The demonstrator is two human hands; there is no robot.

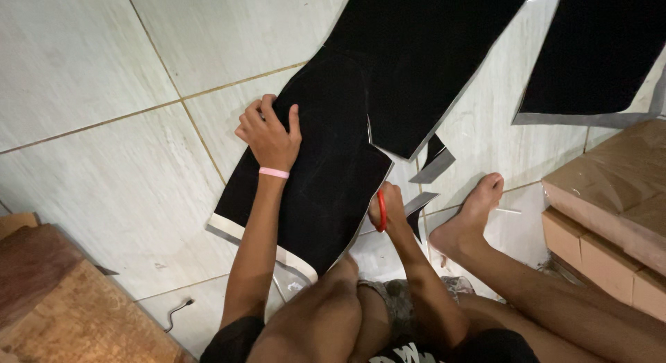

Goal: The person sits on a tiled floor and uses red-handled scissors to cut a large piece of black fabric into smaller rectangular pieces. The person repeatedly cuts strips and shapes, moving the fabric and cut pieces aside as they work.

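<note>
I sit on a tiled floor with a black sheet of fabric-like material (333, 162) spread in front of me, its underside pale grey at the edges. My left hand (269, 135), with a pink band at the wrist, presses down on the sheet's left part, fingers curled at its edge. My right hand (388, 207) grips red-handled scissors (381, 212) at the sheet's right edge; the blades are hidden under the hand and the sheet. Small cut-off scraps (433, 167) lie just right of the scissors.
A larger black piece (423, 58) overlaps the top of the sheet, and another black piece (596, 51) lies at the upper right. My bare foot (468, 221) rests beside the scraps. Cardboard boxes (610, 210) stand at right, wooden boards (62, 300) at lower left.
</note>
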